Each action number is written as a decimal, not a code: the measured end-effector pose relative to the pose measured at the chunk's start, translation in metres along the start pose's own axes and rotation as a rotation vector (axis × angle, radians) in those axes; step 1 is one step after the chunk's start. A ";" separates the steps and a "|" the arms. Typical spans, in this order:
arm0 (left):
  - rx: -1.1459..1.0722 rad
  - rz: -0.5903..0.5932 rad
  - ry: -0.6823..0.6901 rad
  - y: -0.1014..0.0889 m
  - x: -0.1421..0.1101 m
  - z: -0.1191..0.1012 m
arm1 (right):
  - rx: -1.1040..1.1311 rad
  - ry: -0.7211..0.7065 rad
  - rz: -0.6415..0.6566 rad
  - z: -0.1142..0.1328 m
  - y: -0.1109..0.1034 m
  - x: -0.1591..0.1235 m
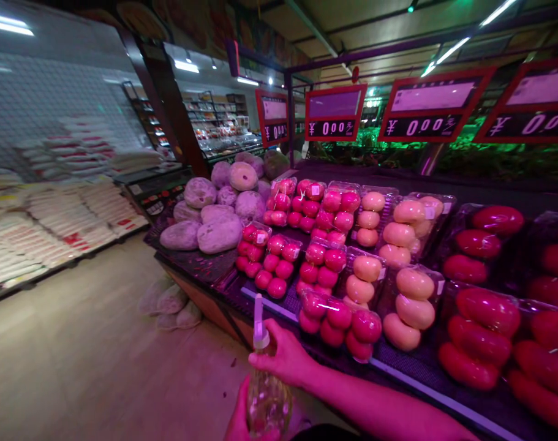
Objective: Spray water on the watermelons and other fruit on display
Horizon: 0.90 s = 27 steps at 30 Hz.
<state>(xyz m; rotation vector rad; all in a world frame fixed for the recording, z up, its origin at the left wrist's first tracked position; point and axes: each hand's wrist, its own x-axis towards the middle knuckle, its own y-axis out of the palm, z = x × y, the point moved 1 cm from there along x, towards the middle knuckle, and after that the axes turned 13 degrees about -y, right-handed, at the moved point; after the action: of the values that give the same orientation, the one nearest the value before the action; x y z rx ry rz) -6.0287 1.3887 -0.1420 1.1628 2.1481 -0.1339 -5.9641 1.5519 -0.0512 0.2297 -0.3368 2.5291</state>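
Spray bottle [268, 401] gripped at its neck by the right hand [283, 355], left hand [239, 413] cupping its base.

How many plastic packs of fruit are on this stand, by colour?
Small red fruit packs: 7
Pale fruit packs: 4
Large deep-red fruit packs: 4
Total: 15, counting packs cut off at the picture's edge; the pink light tints the colours.
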 end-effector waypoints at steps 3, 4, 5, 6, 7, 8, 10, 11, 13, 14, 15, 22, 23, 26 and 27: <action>0.078 -0.066 0.180 -0.006 0.005 -0.025 | -0.016 -0.059 0.064 0.010 0.002 0.028; 0.104 -0.088 0.237 -0.008 0.009 -0.033 | -0.015 -0.089 0.072 0.013 0.001 0.037; 0.130 -0.103 0.278 -0.009 0.013 -0.043 | -0.010 -0.118 0.072 0.016 -0.002 0.045; 0.161 -0.103 0.303 -0.010 0.017 -0.053 | -0.007 -0.145 0.065 0.019 -0.006 0.053; 0.205 -0.080 0.308 -0.009 0.022 -0.063 | -0.007 -0.166 0.046 0.022 -0.011 0.060; 0.256 -0.046 0.312 -0.006 0.026 -0.073 | -0.008 -0.183 0.019 0.025 -0.017 0.066; 0.338 0.035 0.331 0.006 0.032 -0.095 | -0.005 -0.206 -0.050 0.029 -0.033 0.073; 0.359 0.078 0.339 0.015 0.035 -0.105 | -0.005 -0.217 -0.092 0.031 -0.041 0.074; 0.368 0.171 0.344 0.036 0.037 -0.122 | -0.008 -0.225 -0.186 0.033 -0.060 0.072; 0.365 0.217 0.343 0.048 0.038 -0.128 | -0.014 -0.224 -0.234 0.034 -0.070 0.069; 0.368 0.259 0.340 0.061 0.039 -0.134 | -0.020 -0.223 -0.283 0.034 -0.079 0.064; 0.514 0.538 0.259 0.138 0.048 -0.130 | -0.046 -0.212 -0.613 0.030 -0.139 -0.002; 0.540 0.567 0.249 0.147 0.049 -0.124 | -0.048 -0.204 -0.658 0.029 -0.145 -0.014; 0.586 0.644 0.248 0.172 0.054 -0.101 | -0.060 -0.171 -0.806 0.026 -0.159 -0.053; 0.590 0.674 0.249 0.178 0.054 -0.092 | -0.068 -0.163 -0.853 0.026 -0.162 -0.065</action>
<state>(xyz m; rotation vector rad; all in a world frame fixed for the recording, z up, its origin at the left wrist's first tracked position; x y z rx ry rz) -5.9587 1.5690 -0.0655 2.2856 1.8354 -0.3446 -5.8170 1.6409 -0.0113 0.4446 -0.3018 1.6597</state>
